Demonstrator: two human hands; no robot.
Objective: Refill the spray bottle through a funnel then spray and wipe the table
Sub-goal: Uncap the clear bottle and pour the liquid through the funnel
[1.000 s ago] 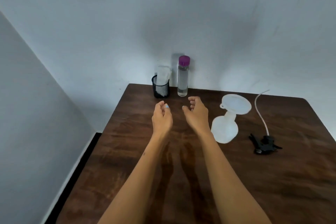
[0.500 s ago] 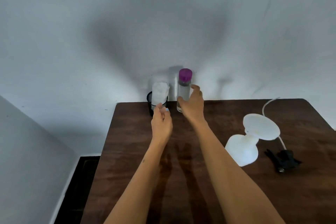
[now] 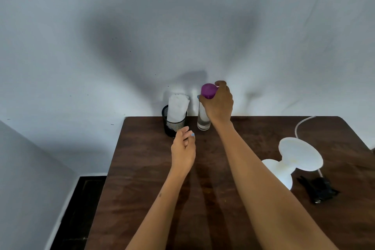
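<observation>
I have the table (image 3: 142, 199) under me, its far edge against the wall. At 4 o'clock stands the spray bottle (image 3: 284, 176) with the funnel (image 3: 300, 153) seated in its neck, partly hidden behind my right forearm; the sprayer head (image 3: 318, 189) lies beside it. At 12 o'clock my right hand (image 3: 218, 105) grasps the water bottle (image 3: 203, 122) around its purple cap (image 3: 208, 90). My left hand (image 3: 183, 152) hovers relaxed, empty. I judge I'm fetching water; next, uncap and carry it to the funnel. The water level is hard to make out.
</observation>
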